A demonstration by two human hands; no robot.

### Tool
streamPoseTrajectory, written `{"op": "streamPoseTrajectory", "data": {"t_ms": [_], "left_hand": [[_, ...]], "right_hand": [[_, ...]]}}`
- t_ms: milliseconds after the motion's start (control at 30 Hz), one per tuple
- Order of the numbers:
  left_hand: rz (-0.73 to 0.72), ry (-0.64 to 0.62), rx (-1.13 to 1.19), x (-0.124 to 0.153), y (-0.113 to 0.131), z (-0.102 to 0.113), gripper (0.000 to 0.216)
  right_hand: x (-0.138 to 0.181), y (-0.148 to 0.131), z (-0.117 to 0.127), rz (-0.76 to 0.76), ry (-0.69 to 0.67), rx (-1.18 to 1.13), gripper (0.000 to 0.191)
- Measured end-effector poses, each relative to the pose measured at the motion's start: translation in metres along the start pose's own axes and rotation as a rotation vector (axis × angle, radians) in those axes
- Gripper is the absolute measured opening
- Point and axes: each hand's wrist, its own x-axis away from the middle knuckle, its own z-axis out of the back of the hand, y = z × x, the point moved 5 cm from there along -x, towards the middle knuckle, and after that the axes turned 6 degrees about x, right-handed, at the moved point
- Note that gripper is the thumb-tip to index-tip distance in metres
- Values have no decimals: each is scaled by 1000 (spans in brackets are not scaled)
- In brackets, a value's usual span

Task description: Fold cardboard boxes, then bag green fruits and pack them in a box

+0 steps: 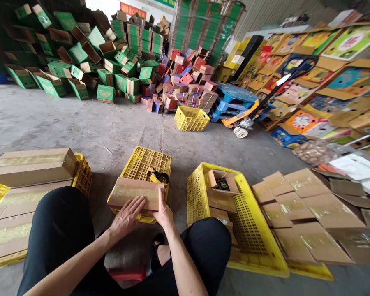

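Note:
A long taped cardboard box [132, 193] lies across an upturned yellow crate [148, 160] in front of my knees. My left hand [126, 218] lies flat on the box's near side, fingers spread. My right hand [163, 211] grips the box's right end, thumb up along its edge. A yellow tape dispenser [158, 176] rests on the crate just behind the box.
Taped boxes [31, 166] stack on a yellow crate at left. A yellow crate [249, 230] at right holds an open small carton [220, 185]; flat cartons [311, 209] lie beside it. Green and red boxes pile at the back, with a yellow basket [191, 118] and a pallet jack [243, 123].

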Motion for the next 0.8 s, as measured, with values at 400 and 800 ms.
{"op": "streamPoseTrajectory", "data": {"t_ms": [400, 800], "left_hand": [[267, 155, -170, 20, -72, 24, 84], [143, 60, -17, 10, 3, -5, 92]], "right_hand": [[-6, 1, -3, -54, -45, -16, 128], [-3, -2, -1, -5, -9, -35, 119]]}}
